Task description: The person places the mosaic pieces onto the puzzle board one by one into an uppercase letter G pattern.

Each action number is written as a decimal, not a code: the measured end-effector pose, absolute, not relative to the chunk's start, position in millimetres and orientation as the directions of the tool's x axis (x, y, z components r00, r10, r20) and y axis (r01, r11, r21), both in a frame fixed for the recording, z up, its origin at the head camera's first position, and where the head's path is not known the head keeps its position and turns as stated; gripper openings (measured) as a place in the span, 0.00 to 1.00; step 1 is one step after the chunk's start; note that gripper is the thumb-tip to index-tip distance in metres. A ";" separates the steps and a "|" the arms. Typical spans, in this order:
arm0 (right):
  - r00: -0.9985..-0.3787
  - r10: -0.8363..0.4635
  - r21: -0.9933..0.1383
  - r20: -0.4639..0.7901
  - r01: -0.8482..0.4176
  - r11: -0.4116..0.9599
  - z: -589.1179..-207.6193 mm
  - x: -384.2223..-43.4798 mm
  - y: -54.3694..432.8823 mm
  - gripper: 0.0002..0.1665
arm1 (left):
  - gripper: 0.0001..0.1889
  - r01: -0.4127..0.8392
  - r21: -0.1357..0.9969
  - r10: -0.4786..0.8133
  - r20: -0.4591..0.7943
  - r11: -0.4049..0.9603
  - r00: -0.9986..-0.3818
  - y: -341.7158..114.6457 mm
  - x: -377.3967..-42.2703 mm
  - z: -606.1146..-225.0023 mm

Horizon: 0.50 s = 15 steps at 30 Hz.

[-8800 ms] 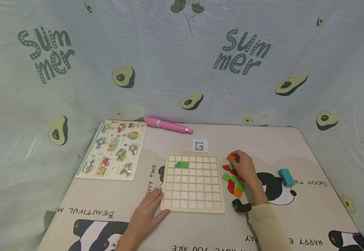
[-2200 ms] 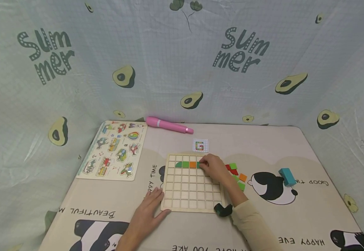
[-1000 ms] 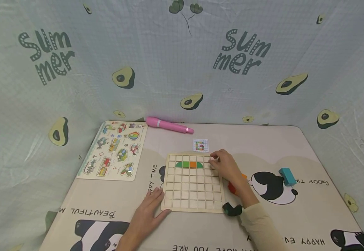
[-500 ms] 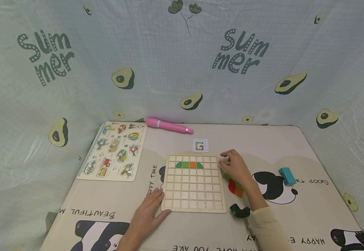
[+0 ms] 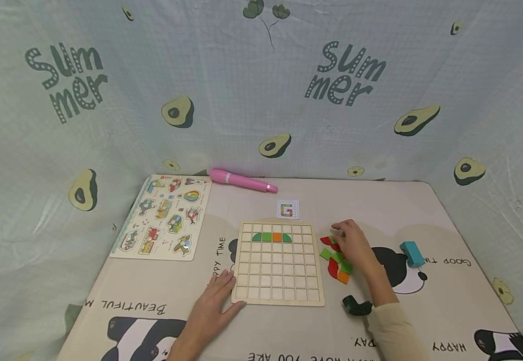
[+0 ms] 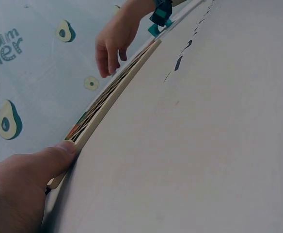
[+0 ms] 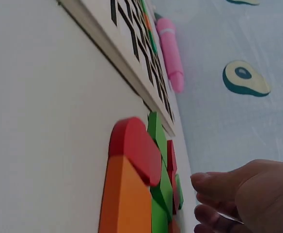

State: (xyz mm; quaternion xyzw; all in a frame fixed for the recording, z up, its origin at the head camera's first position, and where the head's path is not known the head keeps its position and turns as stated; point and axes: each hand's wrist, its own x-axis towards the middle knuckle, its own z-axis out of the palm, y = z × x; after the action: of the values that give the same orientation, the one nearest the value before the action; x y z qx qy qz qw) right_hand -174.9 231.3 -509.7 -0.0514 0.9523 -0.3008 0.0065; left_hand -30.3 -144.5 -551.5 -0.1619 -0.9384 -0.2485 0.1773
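Note:
My left hand (image 5: 209,307) lies beside the near left corner of the wooden grid board (image 5: 277,297), fingers extended. In the left wrist view its thumb (image 6: 59,155) touches the board's edge. One row of the board holds a green quarter-round piece (image 5: 257,237), a green square (image 5: 267,236), an orange square (image 5: 277,237) and another green quarter-round piece (image 5: 286,237). My right hand (image 5: 353,244) hovers over the far end of the loose coloured pieces, fingers loosely bent, holding nothing. Among those pieces are a red one (image 7: 136,150) and an orange square (image 7: 124,199).
A small card (image 5: 287,209) with a coloured grid pattern lies behind the board. A pink pen-shaped object (image 5: 243,180) lies at the back edge. A picture puzzle board (image 5: 160,218) is at the left, a teal block (image 5: 412,254) at the right.
An orange square and a second green quarter-round piece have joined the row on the board. My right hand has since moved right, back over the loose pieces; my left hand stays put.

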 end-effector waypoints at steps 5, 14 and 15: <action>-0.994 -0.113 -0.563 0.003 -0.095 0.821 -513.0 -173.9 238.6 0.18 | 0.35 0.391 0.408 0.211 0.419 0.825 -0.883 -144.4 -29.5 -551.7; -0.992 -0.125 -0.574 -0.019 -0.092 0.814 -519.0 -172.3 243.5 0.16 | 0.35 0.393 0.421 0.207 0.423 0.817 -0.882 -144.2 -29.1 -550.5; -0.992 -0.123 -0.577 -0.020 -0.089 0.812 -519.3 -172.4 243.7 0.16 | 0.35 0.397 0.420 0.208 0.427 0.816 -0.880 -144.2 -29.1 -550.6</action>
State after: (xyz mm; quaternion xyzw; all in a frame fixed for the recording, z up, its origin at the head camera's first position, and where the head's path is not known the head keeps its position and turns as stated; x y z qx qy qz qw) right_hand -172.4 243.7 -519.3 -0.0558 0.9514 -0.3016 0.0282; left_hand -29.1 -144.2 -550.6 -0.1618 -0.9350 -0.2565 0.1840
